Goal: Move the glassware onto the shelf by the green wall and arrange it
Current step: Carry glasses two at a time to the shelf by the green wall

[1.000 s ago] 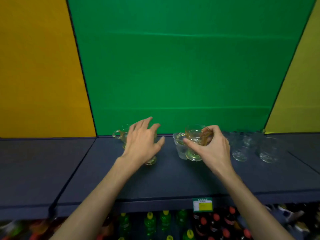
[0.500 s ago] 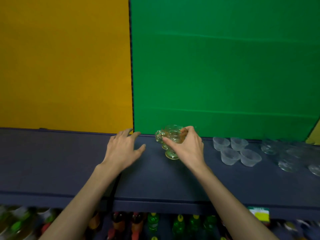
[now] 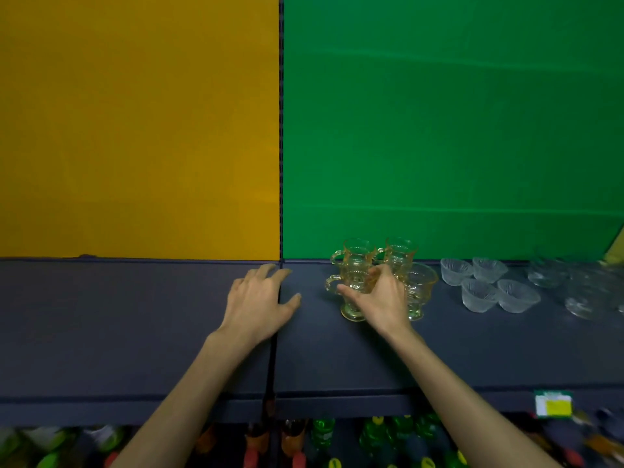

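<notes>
Several amber footed glass cups with handles stand on the dark shelf below the green wall. My right hand grips the front-left amber cup, thumb low on its left side, fingers over its top. A second front cup stands just right of that hand, and two rear cups stand by the wall. My left hand rests flat on the shelf, fingers spread, holding nothing, on the seam between the two shelf sections.
Several small clear ribbed bowls sit right of the cups, with more clear glassware at the far right. The shelf part under the yellow wall is bare. Bottles fill the lower shelf; a price tag hangs on the edge.
The view has swung left. My right hand carried the amber cup down among the other amber cups; my left hand stays flat on the shelf.
</notes>
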Action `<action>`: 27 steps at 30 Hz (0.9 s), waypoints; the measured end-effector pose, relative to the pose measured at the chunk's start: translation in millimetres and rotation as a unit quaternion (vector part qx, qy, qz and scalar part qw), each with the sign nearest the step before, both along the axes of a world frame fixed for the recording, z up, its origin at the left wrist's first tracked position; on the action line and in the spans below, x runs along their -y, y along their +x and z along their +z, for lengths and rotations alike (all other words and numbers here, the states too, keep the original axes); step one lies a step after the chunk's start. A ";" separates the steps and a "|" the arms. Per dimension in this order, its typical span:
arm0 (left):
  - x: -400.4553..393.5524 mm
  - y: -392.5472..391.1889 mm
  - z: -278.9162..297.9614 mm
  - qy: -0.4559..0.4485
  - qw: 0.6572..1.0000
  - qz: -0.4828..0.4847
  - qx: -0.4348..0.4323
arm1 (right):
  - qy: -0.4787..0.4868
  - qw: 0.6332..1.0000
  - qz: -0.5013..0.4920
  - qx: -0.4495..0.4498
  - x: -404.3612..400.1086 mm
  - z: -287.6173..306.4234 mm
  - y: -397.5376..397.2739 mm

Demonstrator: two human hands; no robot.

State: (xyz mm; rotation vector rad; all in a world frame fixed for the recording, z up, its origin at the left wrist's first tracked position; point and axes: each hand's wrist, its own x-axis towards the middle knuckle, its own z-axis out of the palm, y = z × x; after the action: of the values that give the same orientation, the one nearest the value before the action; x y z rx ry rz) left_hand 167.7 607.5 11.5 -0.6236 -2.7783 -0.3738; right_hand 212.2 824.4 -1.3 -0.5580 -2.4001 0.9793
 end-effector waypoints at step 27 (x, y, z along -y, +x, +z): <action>-155.3 82.9 47.7 0.062 0.985 -0.137 -0.081 | 0.288 0.957 0.019 -0.020 -107.7 43.6 116.8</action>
State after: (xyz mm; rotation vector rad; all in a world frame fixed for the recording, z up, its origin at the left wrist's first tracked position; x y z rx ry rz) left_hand 250.6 762.8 59.2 -0.9633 -2.4975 -0.5213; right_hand 329.1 932.1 42.3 -0.2703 -2.5002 0.2631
